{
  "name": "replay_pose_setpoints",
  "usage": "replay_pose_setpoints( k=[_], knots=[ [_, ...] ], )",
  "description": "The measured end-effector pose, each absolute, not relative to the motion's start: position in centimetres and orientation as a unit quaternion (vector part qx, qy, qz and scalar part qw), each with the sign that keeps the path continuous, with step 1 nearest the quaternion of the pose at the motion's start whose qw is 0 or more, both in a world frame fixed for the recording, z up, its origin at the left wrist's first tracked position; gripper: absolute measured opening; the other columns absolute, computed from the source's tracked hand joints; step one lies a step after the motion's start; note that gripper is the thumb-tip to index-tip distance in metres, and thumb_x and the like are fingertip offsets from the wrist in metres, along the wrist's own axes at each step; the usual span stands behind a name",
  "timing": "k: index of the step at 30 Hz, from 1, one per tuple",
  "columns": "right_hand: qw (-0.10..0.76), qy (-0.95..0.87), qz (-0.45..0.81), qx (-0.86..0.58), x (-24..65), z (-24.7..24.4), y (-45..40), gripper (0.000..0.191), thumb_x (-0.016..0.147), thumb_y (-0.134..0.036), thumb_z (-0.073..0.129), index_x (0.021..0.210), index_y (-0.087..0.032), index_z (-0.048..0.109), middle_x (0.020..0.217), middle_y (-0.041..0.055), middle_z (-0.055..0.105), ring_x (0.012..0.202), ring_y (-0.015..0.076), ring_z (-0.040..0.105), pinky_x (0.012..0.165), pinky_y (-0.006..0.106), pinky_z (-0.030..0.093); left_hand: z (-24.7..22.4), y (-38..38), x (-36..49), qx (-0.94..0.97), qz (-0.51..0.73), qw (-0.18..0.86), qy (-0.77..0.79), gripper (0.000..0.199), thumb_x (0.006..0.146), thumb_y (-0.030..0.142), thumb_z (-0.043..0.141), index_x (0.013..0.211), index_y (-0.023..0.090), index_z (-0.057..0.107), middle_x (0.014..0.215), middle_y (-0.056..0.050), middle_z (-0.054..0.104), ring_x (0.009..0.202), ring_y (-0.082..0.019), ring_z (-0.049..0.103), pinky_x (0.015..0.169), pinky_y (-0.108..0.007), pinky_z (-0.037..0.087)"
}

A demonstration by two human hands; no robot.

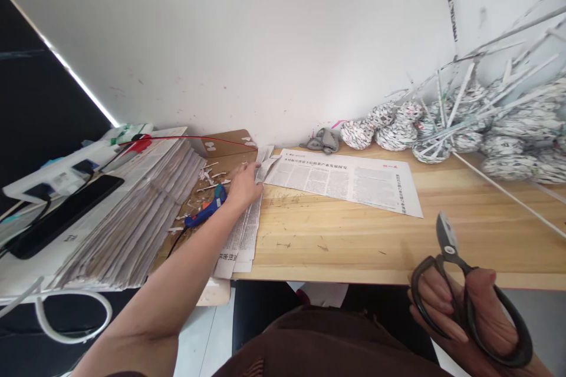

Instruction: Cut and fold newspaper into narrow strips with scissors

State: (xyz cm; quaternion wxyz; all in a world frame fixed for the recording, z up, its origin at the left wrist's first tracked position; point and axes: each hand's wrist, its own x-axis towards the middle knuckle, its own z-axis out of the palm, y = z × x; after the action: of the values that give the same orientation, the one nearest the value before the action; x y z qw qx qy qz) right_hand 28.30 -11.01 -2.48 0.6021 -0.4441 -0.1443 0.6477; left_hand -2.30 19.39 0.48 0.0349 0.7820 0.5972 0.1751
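My left hand (244, 188) reaches across to narrow newspaper strips (250, 230) lying along the left part of the table. Between its thumb and index finger a newspaper strip (266, 169) sticks out, its end over a larger sheet. That cut newspaper sheet (340, 179) lies flat to the right of the hand. Dark-handled scissors (450, 250) are in my right hand (481, 318), near the table's front edge. Fingers and thumb pass through the handle loops, and the blades point up and away from me, looking closed.
Left of my arm are a blue glue gun (206, 212), paper scraps (212, 177) and a tall newspaper stack (128, 218) bearing a power strip (57, 179). Woven paper balls (393, 126) with long sticking-out paper rods (490, 112) stand along the wall at right. A grey cloth-like lump (325, 141) lies beside them.
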Motion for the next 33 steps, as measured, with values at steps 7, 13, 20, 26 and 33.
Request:
replay_pose_setpoints(
  k=[7,13,20,26,33],
  knots=[
    [0.591,-0.153,0.659,-0.44,28.6,-3.6,-11.5,0.072,0.064,-0.09,0.062,0.057,-0.02,0.05,0.051,-0.0058,0.033,0.038,0.0044,0.021,0.045,0.027,0.035,0.1,20.7,-2.5,0.776,0.233,0.046,0.585,0.059,0.071,0.009,0.06,0.13,0.016,0.062,0.126,-0.014,0.069,0.121,-0.03,0.063,0.109,-0.042,0.046],
    [0.569,-0.211,0.651,-0.456,28.4,-5.6,-11.9,0.071,0.071,-0.09,0.056,0.056,-0.02,0.051,0.05,-0.0028,0.036,0.037,0.0058,0.024,0.043,0.027,0.025,0.4,21.6,-3.1,0.742,0.31,0.044,0.593,0.057,0.079,0.009,0.052,0.136,0.016,0.055,0.135,-0.012,0.065,0.128,-0.026,0.059,0.112,-0.041,0.045],
    [0.585,-0.166,0.632,-0.48,27.5,-3.8,-11.6,0.069,0.073,-0.085,0.061,0.056,-0.021,0.043,0.052,-0.0027,0.036,0.039,0.0072,0.025,0.04,0.025,0.027,-0.6,23.6,-3.6,0.727,0.281,0.076,0.622,0.07,0.076,0.012,0.061,0.145,0.014,0.05,0.131,-0.019,0.068,0.123,-0.034,0.063,0.109,-0.05,0.048],
    [0.579,-0.169,0.658,-0.451,27.8,-2.7,-10.9,0.068,0.075,-0.086,0.058,0.06,-0.02,0.05,0.053,-0.005,0.038,0.038,0.0043,0.023,0.044,0.025,0.036,-0.9,23.2,-3.5,0.772,0.235,0.084,0.584,0.049,0.082,0.031,0.066,0.129,0.018,0.067,0.137,-0.016,0.066,0.132,-0.034,0.058,0.113,-0.049,0.045],
    [0.597,-0.158,0.68,-0.395,27.9,-2.1,-10.1,0.061,0.08,-0.077,0.063,0.066,-0.018,0.054,0.056,-0.0062,0.04,0.039,0.0034,0.026,0.044,0.021,0.031,-0.1,19.8,-0.4,0.853,0.206,0.094,0.47,0.037,0.087,0.033,0.061,0.12,0.021,0.072,0.135,-0.011,0.068,0.13,-0.031,0.06,0.116,-0.048,0.041]
  ],
)
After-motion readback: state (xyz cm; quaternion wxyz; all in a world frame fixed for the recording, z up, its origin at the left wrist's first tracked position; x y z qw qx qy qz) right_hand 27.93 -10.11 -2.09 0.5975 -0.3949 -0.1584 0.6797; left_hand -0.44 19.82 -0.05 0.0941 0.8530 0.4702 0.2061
